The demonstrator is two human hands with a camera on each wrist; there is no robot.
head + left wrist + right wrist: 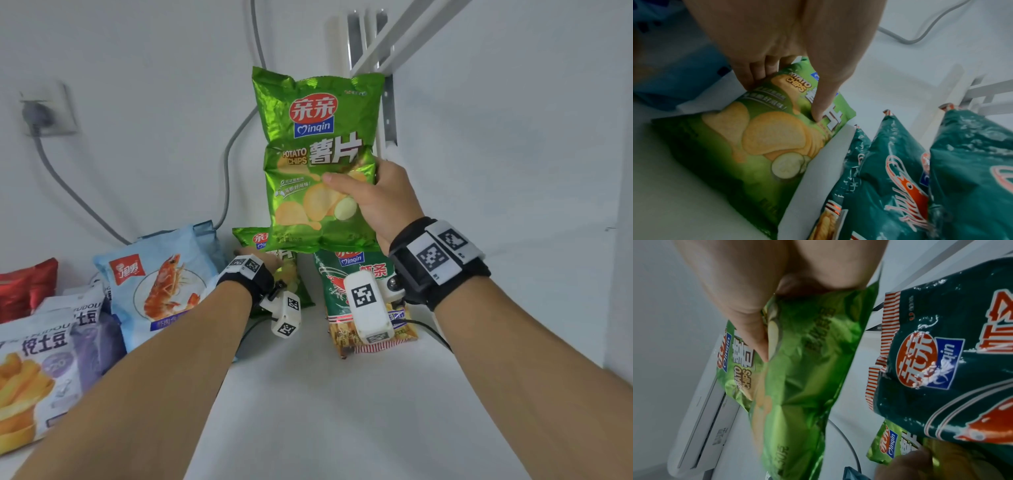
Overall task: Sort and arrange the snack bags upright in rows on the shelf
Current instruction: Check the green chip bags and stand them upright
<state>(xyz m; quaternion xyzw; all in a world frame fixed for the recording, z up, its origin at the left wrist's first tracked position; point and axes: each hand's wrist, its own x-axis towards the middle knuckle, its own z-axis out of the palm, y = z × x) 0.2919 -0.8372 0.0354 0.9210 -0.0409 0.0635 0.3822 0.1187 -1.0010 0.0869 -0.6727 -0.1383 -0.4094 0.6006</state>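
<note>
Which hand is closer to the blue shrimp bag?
Left. The left hand rests on a green chip bag right beside the blue shrimp bag; the right hand holds another green bag up higher, farther away.

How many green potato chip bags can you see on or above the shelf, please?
2: one green bag held up by the right hand, another on the shelf under the left hand. More may be hidden.

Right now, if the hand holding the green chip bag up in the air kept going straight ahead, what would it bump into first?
Probably the white back wall. The right hand grips the shiny green potato chip bag raised above the bags on the shelf, so the bag's top would likely touch first, though depth is unclear.
</note>
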